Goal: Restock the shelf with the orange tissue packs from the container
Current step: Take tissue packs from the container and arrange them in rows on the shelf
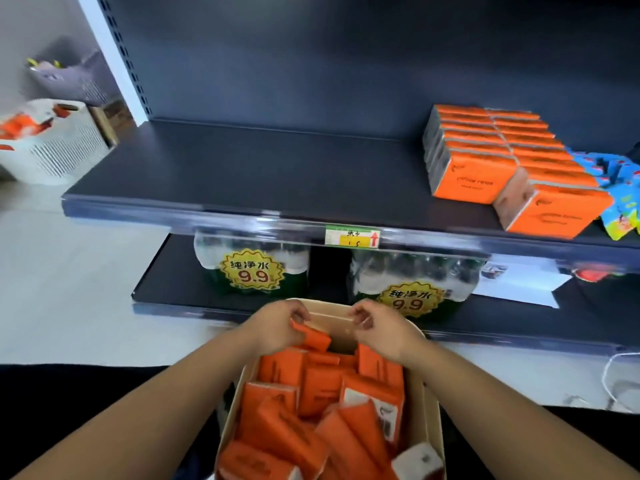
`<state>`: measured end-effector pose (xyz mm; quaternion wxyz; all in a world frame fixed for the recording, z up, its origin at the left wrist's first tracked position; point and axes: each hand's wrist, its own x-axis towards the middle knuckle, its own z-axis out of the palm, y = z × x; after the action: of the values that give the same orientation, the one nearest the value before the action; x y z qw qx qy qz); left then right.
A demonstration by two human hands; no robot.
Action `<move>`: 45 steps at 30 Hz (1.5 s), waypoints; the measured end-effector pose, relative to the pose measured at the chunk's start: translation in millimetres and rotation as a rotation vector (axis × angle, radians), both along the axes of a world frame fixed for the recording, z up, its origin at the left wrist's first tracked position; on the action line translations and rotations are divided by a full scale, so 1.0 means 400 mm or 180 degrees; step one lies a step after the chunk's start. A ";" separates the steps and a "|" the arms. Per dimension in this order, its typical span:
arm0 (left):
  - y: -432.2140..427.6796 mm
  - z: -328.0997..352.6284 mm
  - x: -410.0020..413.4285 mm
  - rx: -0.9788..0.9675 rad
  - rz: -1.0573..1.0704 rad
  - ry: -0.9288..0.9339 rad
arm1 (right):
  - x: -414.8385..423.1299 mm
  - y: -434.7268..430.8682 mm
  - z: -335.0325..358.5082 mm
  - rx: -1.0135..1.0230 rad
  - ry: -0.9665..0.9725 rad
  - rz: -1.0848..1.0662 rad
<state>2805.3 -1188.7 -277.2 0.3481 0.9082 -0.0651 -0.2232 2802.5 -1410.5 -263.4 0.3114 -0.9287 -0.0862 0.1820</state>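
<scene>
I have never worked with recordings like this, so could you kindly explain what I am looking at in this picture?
There is no machine here: a person works with bare hands, and the single picture comes from a camera worn on the head, looking forward and down. Both forearms reach over a beige container full of loose orange tissue packs. The left hand grips one pack near the container's far end. The right hand has curled fingers by the far rim; whether it holds anything is unclear. Ahead, the dark shelf carries two neat rows of the same packs on its right side, beside colourful packets. Below stand wrapped water bottles.
</scene>
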 end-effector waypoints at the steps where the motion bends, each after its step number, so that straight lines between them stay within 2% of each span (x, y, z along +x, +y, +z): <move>1: 0.004 -0.024 -0.007 0.0154 -0.0111 0.0064 | -0.017 0.007 -0.021 -0.0135 0.0130 0.0088; 5: 0.014 -0.078 -0.023 0.0911 -0.0525 0.0241 | -0.069 0.009 -0.094 -0.0468 0.0591 0.0316; 11: 0.015 -0.139 -0.042 0.1235 -0.0695 0.0402 | -0.103 0.001 -0.141 -0.1031 0.1080 0.0529; 14: 0.007 -0.145 -0.040 0.1250 -0.0767 0.0368 | -0.115 0.003 -0.152 -0.1131 0.1261 0.0600; 16: 0.004 -0.151 -0.045 0.0961 -0.0623 0.0432 | -0.120 0.004 -0.159 -0.1173 0.1338 0.0647; 19: 0.013 -0.155 -0.053 0.1093 -0.0655 0.0259 | -0.125 0.003 -0.166 -0.1233 0.1403 0.0692; 22: 0.035 -0.240 -0.043 0.1078 -0.0526 0.0490 | -0.124 0.002 -0.170 -0.1354 0.1390 0.0725; 24: 0.059 -0.304 -0.029 0.1272 -0.0625 0.0164 | -0.123 0.002 -0.171 -0.1408 0.1364 0.0754; 28: 0.024 -0.150 -0.067 0.1205 -0.0834 0.0223 | -0.123 0.005 -0.170 -0.1656 0.1307 0.0925; 31: 0.010 -0.134 -0.070 0.1322 -0.0777 0.0213 | -0.124 0.007 -0.170 -0.1836 0.1301 0.1041; 36: 0.012 -0.151 -0.064 0.1403 -0.0940 0.0120 | -0.123 0.004 -0.159 -0.1787 0.1339 0.0980; 40: 0.014 -0.156 -0.060 0.1522 -0.1011 -0.0056 | -0.119 -0.006 -0.154 -0.1507 0.1421 0.0773; 45: 0.013 -0.139 -0.050 0.1320 -0.0986 0.0106 | -0.098 -0.015 -0.139 -0.1229 0.1430 0.0536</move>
<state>2785.5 -1183.4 -333.0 0.1172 0.9355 -0.1505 -0.2973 2763.3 -1416.7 -319.1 0.1243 -0.8968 -0.0557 0.4209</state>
